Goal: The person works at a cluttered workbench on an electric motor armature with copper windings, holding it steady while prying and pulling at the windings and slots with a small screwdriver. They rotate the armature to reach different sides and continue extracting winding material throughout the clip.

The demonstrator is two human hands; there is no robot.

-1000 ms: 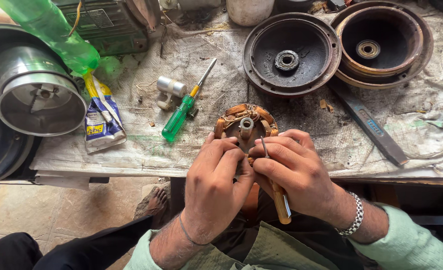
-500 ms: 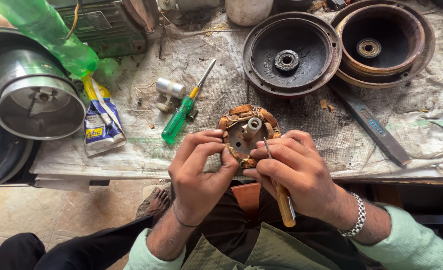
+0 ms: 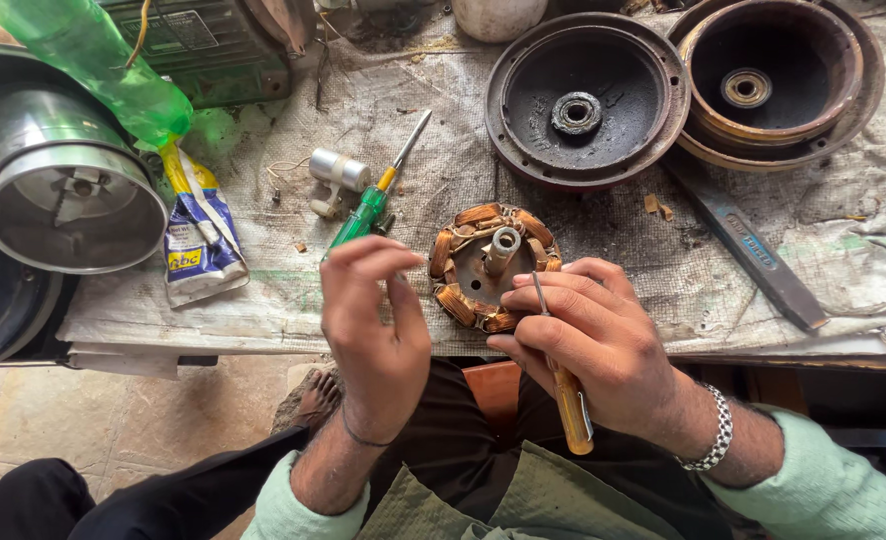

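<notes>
My right hand (image 3: 603,345) clamped on a yellow-handled tool (image 3: 566,390) against the copper-wound stator (image 3: 491,265), my left hand (image 3: 375,325) just left of the stator, fingers loose, holding nothing.

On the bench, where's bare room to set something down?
Bare cloth lies between the glue tube and the green screwdriver, and right of the flat metal bar. It is crowded around the copper-wound stator and the dark round covers.

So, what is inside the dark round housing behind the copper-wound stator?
Inside the dark round housing sits a small ring-shaped bearing at the centre, on a grimy floor. Whatever lies under the housing is covered.
</notes>
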